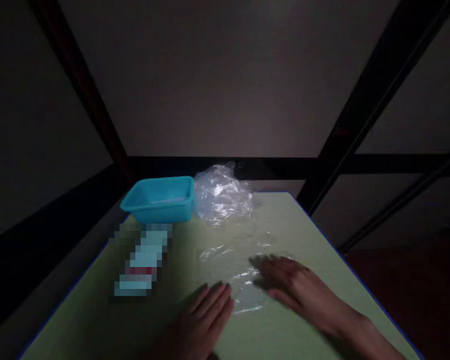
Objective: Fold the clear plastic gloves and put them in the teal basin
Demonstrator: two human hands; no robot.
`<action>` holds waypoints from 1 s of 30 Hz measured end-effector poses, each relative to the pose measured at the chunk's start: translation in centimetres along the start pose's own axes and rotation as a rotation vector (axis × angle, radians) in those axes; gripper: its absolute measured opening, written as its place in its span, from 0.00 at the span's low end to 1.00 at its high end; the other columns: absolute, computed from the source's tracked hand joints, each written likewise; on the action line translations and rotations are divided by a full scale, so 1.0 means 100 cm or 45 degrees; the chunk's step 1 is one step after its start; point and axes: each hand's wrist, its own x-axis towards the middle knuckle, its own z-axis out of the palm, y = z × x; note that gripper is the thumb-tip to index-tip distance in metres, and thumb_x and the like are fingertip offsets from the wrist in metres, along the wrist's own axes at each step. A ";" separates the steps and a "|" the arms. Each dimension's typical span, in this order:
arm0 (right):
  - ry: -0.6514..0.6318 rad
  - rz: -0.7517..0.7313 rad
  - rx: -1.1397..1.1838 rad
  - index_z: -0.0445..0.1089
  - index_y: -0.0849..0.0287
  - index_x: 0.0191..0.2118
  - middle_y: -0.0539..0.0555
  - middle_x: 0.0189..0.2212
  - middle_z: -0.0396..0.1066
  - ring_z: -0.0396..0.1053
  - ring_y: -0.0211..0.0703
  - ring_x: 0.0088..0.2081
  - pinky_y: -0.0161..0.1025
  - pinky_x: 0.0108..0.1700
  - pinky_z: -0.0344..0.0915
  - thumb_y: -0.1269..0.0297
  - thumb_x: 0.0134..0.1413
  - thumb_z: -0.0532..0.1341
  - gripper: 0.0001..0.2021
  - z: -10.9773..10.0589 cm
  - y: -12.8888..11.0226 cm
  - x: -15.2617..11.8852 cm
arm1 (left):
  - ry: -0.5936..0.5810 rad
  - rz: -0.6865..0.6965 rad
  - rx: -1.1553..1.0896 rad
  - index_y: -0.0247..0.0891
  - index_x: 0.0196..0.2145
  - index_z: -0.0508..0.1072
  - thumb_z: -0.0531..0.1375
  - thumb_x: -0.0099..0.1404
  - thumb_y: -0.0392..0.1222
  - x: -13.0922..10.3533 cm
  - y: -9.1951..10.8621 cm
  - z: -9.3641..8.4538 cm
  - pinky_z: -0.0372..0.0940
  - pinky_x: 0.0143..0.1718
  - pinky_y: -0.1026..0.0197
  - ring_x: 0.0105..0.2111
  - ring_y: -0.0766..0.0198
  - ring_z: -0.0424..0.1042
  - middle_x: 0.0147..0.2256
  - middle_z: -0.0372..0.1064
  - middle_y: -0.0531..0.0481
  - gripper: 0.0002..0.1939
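A thin clear plastic bag (243,272) lies spread on the pale green table (300,230), with shiny creases. My left hand (206,317) rests at its lower left edge, fingers stretched out and holding nothing. Over the bag's right side is my right hand (292,282), slightly blurred, its fingers extended and thumb apart, with nothing held. Whether its fingertips touch the plastic is hard to tell.
A blue rectangular basket (165,212) stands at the back left, beside a crumpled heap of clear plastic (223,195). Nearer, on the left, lies a pixelated pale blue item (148,252). Behind the table rises a panelled wall (225,90).
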 end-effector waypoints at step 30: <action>0.558 0.371 0.538 0.62 0.57 0.39 0.47 0.26 0.66 0.63 0.40 0.28 0.35 0.31 0.57 0.75 0.33 0.62 0.21 0.011 0.079 0.113 | 0.609 -0.013 -0.006 0.36 0.52 0.62 0.57 0.65 0.41 0.069 -0.038 -0.049 0.57 0.55 0.51 0.54 0.54 0.59 0.54 0.61 0.42 0.19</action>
